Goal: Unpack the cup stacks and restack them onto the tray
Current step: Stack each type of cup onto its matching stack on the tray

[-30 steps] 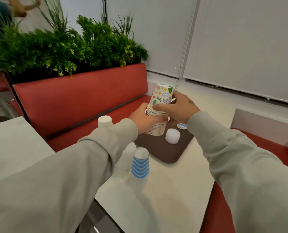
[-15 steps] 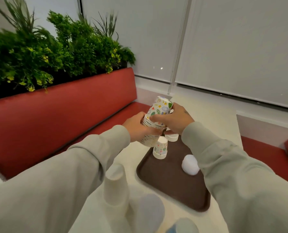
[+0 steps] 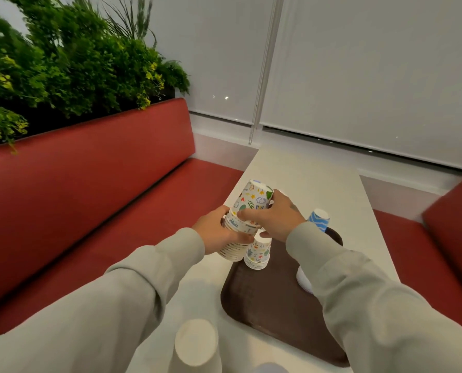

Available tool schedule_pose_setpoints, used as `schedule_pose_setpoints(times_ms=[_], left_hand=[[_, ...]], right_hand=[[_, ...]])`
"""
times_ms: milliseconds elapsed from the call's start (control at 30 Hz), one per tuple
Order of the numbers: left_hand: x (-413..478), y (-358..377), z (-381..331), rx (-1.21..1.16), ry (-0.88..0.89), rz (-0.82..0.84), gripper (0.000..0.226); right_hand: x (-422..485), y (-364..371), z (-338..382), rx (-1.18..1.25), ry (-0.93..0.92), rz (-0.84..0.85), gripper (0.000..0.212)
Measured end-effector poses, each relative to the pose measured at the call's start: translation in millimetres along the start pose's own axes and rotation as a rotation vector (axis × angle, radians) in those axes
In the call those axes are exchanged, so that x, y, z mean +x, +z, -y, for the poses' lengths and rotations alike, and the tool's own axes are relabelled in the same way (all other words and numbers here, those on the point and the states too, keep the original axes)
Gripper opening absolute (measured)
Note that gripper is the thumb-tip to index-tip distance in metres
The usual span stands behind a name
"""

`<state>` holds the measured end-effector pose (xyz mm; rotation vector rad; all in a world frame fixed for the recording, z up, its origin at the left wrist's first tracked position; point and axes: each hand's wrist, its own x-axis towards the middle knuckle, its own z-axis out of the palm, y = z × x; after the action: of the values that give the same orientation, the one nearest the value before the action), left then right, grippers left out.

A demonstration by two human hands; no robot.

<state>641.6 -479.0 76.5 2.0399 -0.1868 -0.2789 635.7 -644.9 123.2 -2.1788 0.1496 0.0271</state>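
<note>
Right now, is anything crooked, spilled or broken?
Nothing is spilled or broken. Only the patterned cup stack leans sideways, because the left hand and right hand hold it tilted by the brown tray's far corner. The short patterned stack on the tray stands straight.

Café booth, red padded bench (image 3: 89, 184), table (image 3: 305, 173), planter greenery (image 3: 71, 63)

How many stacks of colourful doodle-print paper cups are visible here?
2. One held stack gripped by the left hand and right hand; one short stack standing on the brown plastic tray. Sleeves may hide others.
</note>
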Motion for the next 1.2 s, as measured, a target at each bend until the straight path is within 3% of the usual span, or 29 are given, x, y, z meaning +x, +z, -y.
schedule_pose_setpoints(times_ms=[300,567,1200], left_hand=[[24,1,20,0.032,-0.032,0.015,0.053],[39,7,44,-0.023,-0.103,-0.02,0.055],[44,8,83,-0.083,-0.185,-0.094,0.058]], right_hand=[[24,-7,-8,0.093,0.011,-0.02,0.053],[54,-21,-39,0.082,0.03,-0.116,0.06],[67,28,-124,-0.069,0.165,0.046,0.076]])
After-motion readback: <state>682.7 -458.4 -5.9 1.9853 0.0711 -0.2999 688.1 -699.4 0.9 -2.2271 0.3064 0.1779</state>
